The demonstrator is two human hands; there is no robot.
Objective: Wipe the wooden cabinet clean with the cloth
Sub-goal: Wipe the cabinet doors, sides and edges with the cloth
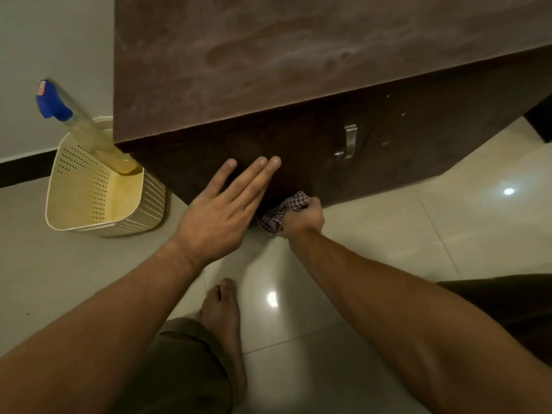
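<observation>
Right grip clenches the cloth at the cabinet front's bottom edge; left grip, released, fingers straight, lies higher on that front; basket left of cabinet

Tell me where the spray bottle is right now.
In the head view, the spray bottle leans in the cream perforated basket on the floor at the left, right beside the left corner of the wooden cabinet.

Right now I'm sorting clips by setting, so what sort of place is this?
Probably a room in a home: a wooden cabinet with a metal handle stands on glossy floor tiles, beside a plastic basket holding a spray bottle; the right hand grips a cloth.
</observation>
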